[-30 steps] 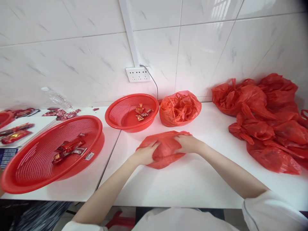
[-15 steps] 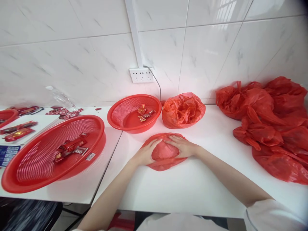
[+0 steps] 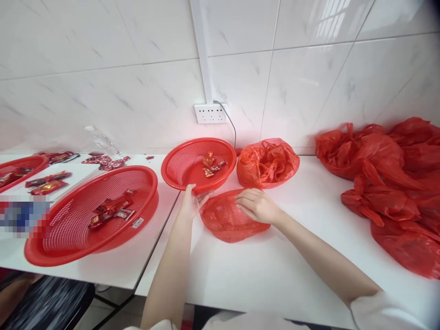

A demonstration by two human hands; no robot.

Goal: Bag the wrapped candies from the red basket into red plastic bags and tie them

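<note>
A round, crumpled red plastic bag (image 3: pixel 225 220) lies on the white table in front of me. My right hand (image 3: pixel 257 206) rests over its right side, fingers together and bent, with the bag's edge at the fingers. Off the bag's upper left edge is my left hand (image 3: pixel 193 204), palm turned up, thumb and fingers apart, holding nothing. Its thumb tip comes up to the front rim of a small red mesh basket (image 3: pixel 172 172); whether they touch I cannot tell. Several wrapped candies (image 3: pixel 210 160) lie inside that basket.
A bundle of red bags (image 3: pixel 268 162) stands behind the flat one, and a heap of red bags (image 3: pixel 388 169) fills the right side. On the left are a large red basket (image 3: pixel 68 229) with wrapped snacks (image 3: pixel 112 208), a plastic bottle (image 3: pixel 103 140) and a seated person's leg (image 3: pixel 51 298).
My left hand has left the bag and moved up and left towards the small basket. My right hand has drawn its fingers together; the bag's raised middle has sunk.
</note>
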